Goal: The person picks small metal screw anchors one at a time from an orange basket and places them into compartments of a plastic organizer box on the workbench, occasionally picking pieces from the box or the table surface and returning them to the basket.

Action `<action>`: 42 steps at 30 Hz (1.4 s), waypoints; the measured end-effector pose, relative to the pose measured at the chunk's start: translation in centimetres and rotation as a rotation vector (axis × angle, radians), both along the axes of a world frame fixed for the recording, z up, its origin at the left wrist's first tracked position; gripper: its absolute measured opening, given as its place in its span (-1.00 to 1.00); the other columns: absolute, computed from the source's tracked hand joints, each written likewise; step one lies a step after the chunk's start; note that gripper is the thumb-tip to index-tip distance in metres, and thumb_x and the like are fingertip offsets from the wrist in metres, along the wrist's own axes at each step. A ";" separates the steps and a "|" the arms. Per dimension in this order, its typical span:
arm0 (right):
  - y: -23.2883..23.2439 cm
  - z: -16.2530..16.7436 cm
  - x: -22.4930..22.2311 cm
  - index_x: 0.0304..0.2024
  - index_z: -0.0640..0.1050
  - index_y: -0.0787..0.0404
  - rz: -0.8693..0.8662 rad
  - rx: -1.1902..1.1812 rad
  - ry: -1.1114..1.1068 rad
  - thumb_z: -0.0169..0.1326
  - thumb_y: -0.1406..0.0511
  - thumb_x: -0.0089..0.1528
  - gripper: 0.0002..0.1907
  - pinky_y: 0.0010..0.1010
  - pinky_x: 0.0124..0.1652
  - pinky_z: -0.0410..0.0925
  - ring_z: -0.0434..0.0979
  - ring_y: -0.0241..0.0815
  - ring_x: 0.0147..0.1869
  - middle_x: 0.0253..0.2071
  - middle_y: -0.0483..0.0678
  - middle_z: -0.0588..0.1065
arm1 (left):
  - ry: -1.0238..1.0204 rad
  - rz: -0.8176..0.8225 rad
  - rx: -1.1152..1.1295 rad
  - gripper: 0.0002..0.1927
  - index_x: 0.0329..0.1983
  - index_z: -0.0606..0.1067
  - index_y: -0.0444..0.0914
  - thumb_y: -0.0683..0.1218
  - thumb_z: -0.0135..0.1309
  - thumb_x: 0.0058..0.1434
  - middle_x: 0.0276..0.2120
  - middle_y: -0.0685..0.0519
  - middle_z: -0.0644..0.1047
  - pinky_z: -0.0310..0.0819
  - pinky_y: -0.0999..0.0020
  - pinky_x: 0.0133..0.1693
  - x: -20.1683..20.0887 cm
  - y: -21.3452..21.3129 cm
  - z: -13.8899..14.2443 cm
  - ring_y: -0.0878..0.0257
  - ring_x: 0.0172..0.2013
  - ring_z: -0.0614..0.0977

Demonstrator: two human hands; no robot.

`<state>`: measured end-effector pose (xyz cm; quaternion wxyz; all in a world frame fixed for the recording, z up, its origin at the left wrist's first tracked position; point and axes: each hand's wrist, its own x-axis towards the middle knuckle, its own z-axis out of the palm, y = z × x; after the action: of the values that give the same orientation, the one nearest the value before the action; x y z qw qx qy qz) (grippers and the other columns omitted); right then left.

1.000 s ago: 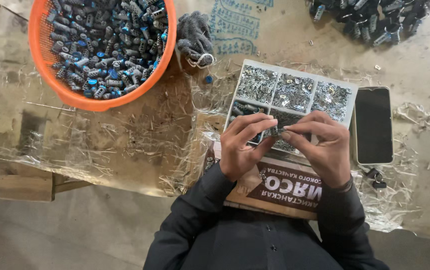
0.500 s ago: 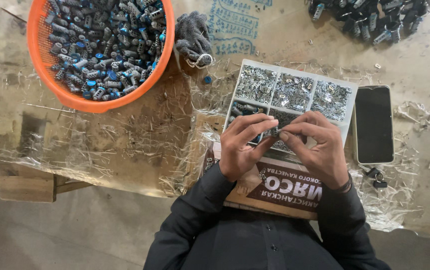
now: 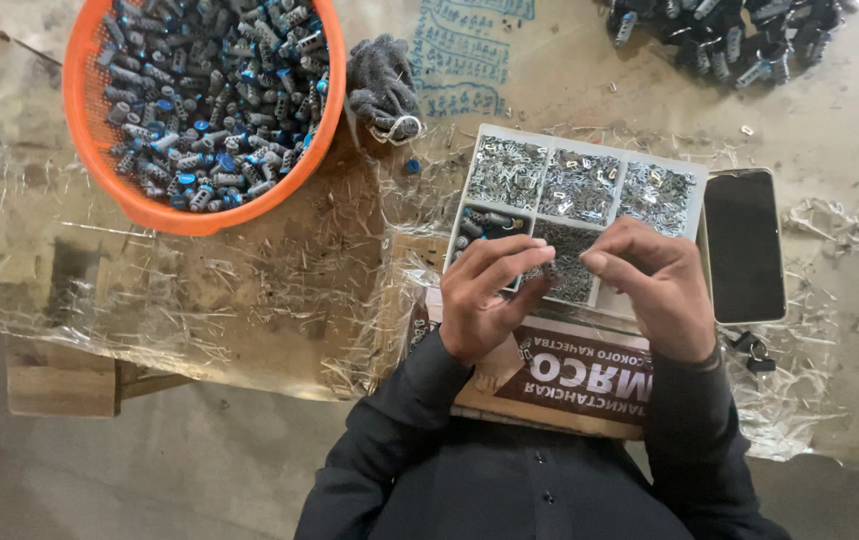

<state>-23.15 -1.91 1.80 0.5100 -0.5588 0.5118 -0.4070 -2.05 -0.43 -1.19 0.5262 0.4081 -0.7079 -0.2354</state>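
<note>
I am pinching one small grey-blue part (image 3: 549, 270) between the fingertips of my left hand (image 3: 484, 295) and right hand (image 3: 649, 290), both closed on it. Since a second ago, they have barely shifted; fitting continues over the divided tray (image 3: 579, 190) just beneath my fingers.

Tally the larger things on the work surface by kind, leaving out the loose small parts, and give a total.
Orange basket of small parts: 1
Compartment tray: 1
Black phone: 1
Grey glove: 1
Printed cardboard box: 1
Total: 5
</note>
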 end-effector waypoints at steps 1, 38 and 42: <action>0.3 0.2 0.0 -0.23 0.68 0.25 -0.027 -0.075 0.128 0.24 0.37 0.25 -0.93 -0.58 -0.29 0.27 0.43 -0.41 -0.26 -0.29 -0.15 0.53 | 0.023 0.004 0.020 -0.62 0.06 0.58 -0.15 -0.20 0.37 0.18 0.02 0.07 0.60 0.60 0.32 0.00 -0.1 0.0 0.1 0.18 -0.03 0.66; 19.3 -5.2 1.8 0.12 0.62 0.19 0.054 -0.474 0.850 0.37 0.18 0.19 -0.52 -0.26 -0.12 0.40 0.51 -0.11 -0.12 -0.16 -0.10 0.51 | 0.346 0.155 0.099 -0.51 -0.02 0.55 -0.25 -0.25 0.51 0.00 -0.03 -0.02 0.59 0.60 0.36 -0.08 6.9 12.7 0.3 0.19 -0.12 0.63; 18.6 -5.5 3.2 0.15 0.61 0.20 0.122 -0.517 0.985 0.34 -0.05 0.07 -0.30 -0.29 -0.24 0.35 0.49 -0.07 -0.18 -0.21 -0.04 0.46 | 0.238 0.087 0.202 -0.53 -0.02 0.56 -0.26 -0.27 0.51 0.03 0.01 -0.04 0.59 0.61 0.32 -0.06 7.3 15.1 -0.1 0.18 -0.08 0.64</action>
<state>-19.99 16.67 -3.68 0.0797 -0.8185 0.5398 -0.1797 5.25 14.62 -1.28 0.5725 0.4583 -0.5949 -0.3291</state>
